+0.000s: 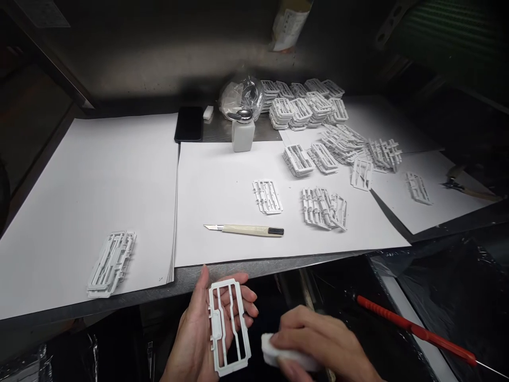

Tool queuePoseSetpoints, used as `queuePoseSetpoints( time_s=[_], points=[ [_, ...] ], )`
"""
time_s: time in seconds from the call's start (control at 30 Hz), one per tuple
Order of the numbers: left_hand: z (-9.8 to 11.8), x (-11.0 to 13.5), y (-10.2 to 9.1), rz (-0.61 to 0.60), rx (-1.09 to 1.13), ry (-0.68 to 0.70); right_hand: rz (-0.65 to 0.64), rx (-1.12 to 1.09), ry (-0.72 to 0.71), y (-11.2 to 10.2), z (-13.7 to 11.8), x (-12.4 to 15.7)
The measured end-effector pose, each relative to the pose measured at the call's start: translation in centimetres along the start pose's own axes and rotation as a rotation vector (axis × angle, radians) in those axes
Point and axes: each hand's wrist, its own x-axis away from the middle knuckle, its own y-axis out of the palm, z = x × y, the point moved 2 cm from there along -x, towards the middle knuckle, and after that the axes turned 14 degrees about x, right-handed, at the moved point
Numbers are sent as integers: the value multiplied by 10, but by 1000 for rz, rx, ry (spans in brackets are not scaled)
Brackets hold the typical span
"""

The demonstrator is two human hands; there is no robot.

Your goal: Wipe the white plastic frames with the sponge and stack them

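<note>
My left hand (191, 323) is palm up at the lower middle, below the table's front edge. It holds a flat white plastic frame (215, 323) with long slots and a small raised plate on one side. The frame rests on the palm, with the fingers curled behind it. To its right, my right hand (318, 342) grips a white sponge block (274, 351) between thumb and fingers, apart from the frame. Beyond the hands, a craft knife (250, 229) lies on white paper (214, 185), its blade pointing left. One small stack of frames (267, 197) lies behind the knife.
More frames (111, 263) are stacked at left, with many piles (302, 111) at back right. A pump bottle (243, 135), plastic bag (248, 93), phone (189, 124) and small white block (208, 112) stand behind. Nippers (469, 189) and a red-handled tool (413, 329) lie right.
</note>
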Motion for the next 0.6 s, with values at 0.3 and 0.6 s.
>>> queuePoseSetpoints(
  time_s=[0.3,0.6],
  points=[
    [-7,-1,-1,3,-28,-60,125,-178,70,4,15,-26],
    [-11,0,-2,75,-52,-79,-149,-110,77,17,11,-71]
  ],
)
